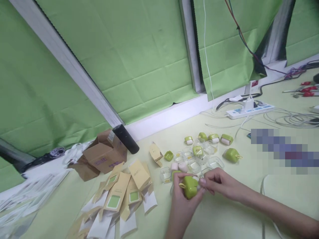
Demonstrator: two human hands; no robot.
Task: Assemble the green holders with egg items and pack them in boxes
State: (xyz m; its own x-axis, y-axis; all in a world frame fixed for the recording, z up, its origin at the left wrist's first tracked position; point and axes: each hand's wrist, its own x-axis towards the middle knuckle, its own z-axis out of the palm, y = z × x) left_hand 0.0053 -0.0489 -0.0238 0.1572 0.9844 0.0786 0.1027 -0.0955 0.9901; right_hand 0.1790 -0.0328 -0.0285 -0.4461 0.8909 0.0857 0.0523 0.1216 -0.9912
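Note:
My left hand (183, 207) is wrapped round a small green case (190, 188) with a yellow loop on its side. My right hand (220, 184) is closed in a pinch at the case's right edge, where a whitish part shows; what the fingertips grip is too small to make out. Just beyond my hands lie two pale pink-white pieces (182, 166), several clear plastic trays (194, 165) and an open green shell (168, 155). Other green cases stand farther back, among them one with a white lower half (188, 140) and one lying to the right (232, 155).
Opened tan paper boxes (117, 192) are heaped at the left, with a brown cardboard box (103, 154) and a black cylinder (126, 139) behind. A white power strip (250, 111) and loose cables lie at the back right, near red-handled tools (309, 89). Green blinds (139, 49) hang behind.

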